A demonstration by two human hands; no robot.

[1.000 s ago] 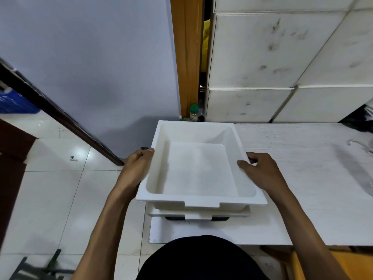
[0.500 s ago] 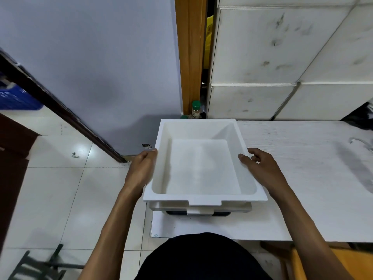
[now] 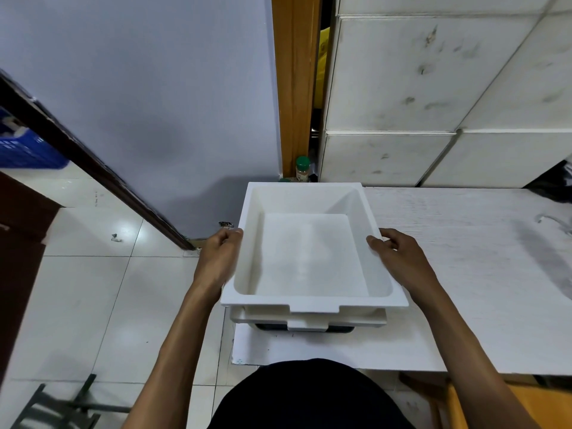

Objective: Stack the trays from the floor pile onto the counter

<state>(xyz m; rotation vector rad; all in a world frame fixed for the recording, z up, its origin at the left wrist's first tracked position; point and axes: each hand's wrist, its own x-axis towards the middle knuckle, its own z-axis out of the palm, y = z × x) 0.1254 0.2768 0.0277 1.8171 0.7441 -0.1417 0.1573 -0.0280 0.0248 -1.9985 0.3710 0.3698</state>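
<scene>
A white rectangular tray [image 3: 309, 258] sits on top of a stack at the left end of the white counter [image 3: 464, 274]. Beneath it show the front lip of another white tray [image 3: 306, 323] and a dark tray [image 3: 303, 329] at the bottom. My left hand [image 3: 218, 258] grips the top tray's left rim, thumb over the edge. My right hand [image 3: 402, 258] rests against the right rim, its fingers curled loosely at the edge. The floor pile is out of view.
A green-capped bottle [image 3: 302, 168] stands behind the stack beside an orange wooden post [image 3: 294, 88]. White tiled wall rises behind the counter. Glossy floor tiles [image 3: 93, 305] lie to the left, with a blue crate [image 3: 21, 150] far left and a dark metal frame [image 3: 62, 407] below.
The top tray has come down closer onto the white tray below and now sits nested lower. My right hand's fingers have loosened on the rim.
</scene>
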